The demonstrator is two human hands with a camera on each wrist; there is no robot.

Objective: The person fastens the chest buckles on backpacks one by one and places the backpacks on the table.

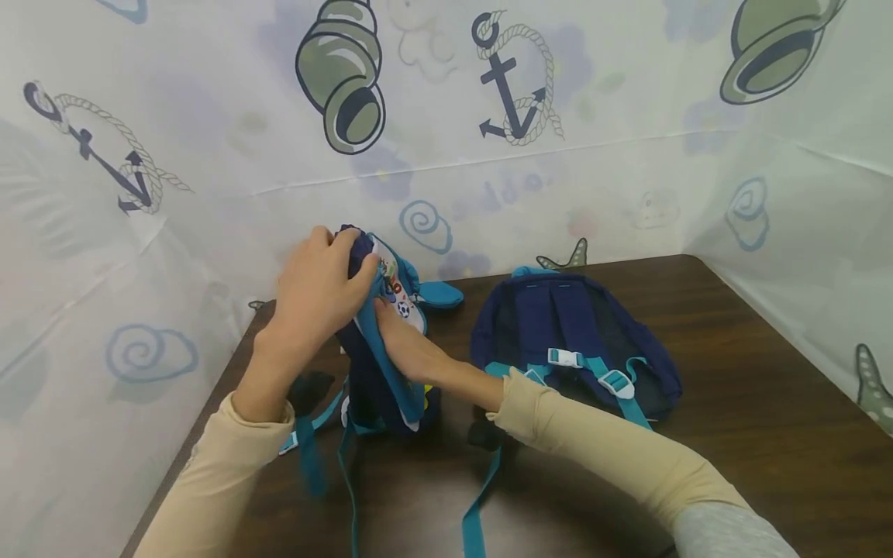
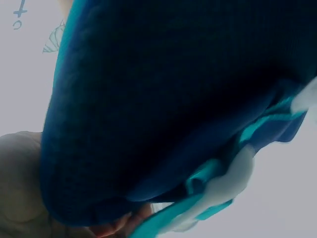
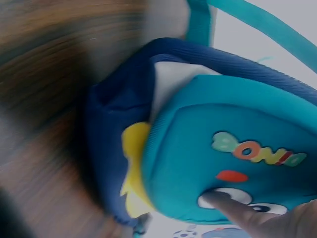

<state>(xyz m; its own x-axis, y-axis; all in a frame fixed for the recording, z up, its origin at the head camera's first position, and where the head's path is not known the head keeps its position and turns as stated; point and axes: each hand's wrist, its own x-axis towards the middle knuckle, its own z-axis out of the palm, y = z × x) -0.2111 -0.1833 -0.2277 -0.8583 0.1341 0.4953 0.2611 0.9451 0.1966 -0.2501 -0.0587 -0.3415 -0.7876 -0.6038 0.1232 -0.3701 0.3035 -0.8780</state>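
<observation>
A small navy and teal backpack [image 1: 391, 364] is held tilted on its side above the left part of the table. My left hand [image 1: 317, 283] grips it by its upper end, fingers curled over the edge. In the left wrist view the dark back panel [image 2: 163, 104] fills most of the picture. My right hand [image 1: 415, 345] lies against the front, where a straight finger [image 3: 223, 203] presses the teal pocket [image 3: 198, 144] beside its printed eyes. The other right fingers are mostly hidden. Teal straps hang below the bag.
A second navy backpack [image 1: 565, 325] lies back-up on the right of the dark wooden table [image 1: 732, 349], its teal straps and white buckles [image 1: 565, 357] on top. A white printed cloth [image 1: 446, 194] stands behind and at both sides.
</observation>
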